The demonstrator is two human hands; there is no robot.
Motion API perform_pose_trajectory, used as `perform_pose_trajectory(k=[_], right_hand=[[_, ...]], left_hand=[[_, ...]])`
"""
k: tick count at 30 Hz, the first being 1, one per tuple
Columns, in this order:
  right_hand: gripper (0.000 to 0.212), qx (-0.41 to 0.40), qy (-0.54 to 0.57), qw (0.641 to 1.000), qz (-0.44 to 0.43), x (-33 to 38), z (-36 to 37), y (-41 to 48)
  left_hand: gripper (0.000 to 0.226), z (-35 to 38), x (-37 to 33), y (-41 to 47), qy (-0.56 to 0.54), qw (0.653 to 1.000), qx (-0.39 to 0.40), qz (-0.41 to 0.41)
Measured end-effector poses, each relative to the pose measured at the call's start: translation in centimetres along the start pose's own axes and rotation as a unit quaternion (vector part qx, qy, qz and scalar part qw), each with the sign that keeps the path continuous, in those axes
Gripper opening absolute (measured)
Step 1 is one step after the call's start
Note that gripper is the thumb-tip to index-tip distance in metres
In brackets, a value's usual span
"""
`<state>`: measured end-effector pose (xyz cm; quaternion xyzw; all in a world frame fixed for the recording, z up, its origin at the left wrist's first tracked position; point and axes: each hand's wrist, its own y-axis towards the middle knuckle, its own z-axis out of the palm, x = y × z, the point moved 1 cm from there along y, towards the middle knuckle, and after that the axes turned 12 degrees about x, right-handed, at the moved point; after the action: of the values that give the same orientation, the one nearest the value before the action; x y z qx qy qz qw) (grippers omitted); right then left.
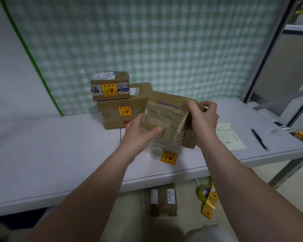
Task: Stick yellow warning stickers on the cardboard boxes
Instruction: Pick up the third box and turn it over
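- Right hand (pixel 204 116) is curling round the top right corner of the box (pixel 164 117), fingers over the far edge. It's doing most of the carrying, by the look of it.
- Left hand (pixel 140 131) is pinching the lower left corner, with the thumb lying across the taped face and the fingers along the side.
- The box is hanging tilted in the air just above the bench (pixel 59 151), with its taped, wrinkly face turning toward the camera. No yellow on any face I can see.
- My guess is the person is hunting for a good face. I'd be going for bare flat cardboard and not that rippled tape, since a label over ridges is asking to lift.
- A loose sticker (pixel 168 157) is waiting on the bench right below the box, on what looks like clear backing. I'd be setting the box down beside it, not on it.
- Then I'm thinking: free one hand, peel, lay one edge down first and rub outward.
- The stack (pixel 122 112) behind, two boxes, is already wearing stickers on the front faces, so I'd be matching that.
- A spare roll (pixel 204 191) is dangling below the bench edge, near more boxes on the floor (pixel 163 199).
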<state>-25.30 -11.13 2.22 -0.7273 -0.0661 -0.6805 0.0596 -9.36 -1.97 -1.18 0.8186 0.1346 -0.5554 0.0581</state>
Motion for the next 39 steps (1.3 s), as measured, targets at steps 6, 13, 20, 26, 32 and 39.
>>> perform_pose_trajectory(k=[6, 13, 20, 26, 32, 39], right_hand=[[0.062, 0.055, 0.0, 0.997, -0.051, 1.5, 2.6, -3.1], [0.055, 0.205, 0.052, 0.972, -0.103, 2.1, 6.6, -6.4], [0.039, 0.254, 0.158, 0.954, -0.036, 1.6, 9.1, -7.7], [0.019, 0.274, 0.135, 0.952, -0.007, -0.3, 10.4, -9.1], [0.025, 0.271, 0.125, 0.954, 0.033, -1.8, 11.2, -9.4], [0.017, 0.255, 0.128, 0.957, 0.044, -3.1, 11.5, -8.7]], left_hand=[[0.103, -1.8, -0.3, -2.5, -0.009, 0.999, -0.01, 0.038], [0.071, -4.5, 0.7, -6.0, -0.132, 0.987, 0.002, 0.093], [0.045, -7.6, 3.7, -8.3, -0.2, 0.978, -0.008, 0.062], [0.045, -8.5, 7.5, -9.0, -0.147, 0.987, -0.069, 0.007], [0.055, -8.2, 8.5, -9.2, -0.125, 0.987, -0.099, -0.007], [0.058, -6.7, 8.8, -8.9, -0.06, 0.992, -0.114, -0.003]])
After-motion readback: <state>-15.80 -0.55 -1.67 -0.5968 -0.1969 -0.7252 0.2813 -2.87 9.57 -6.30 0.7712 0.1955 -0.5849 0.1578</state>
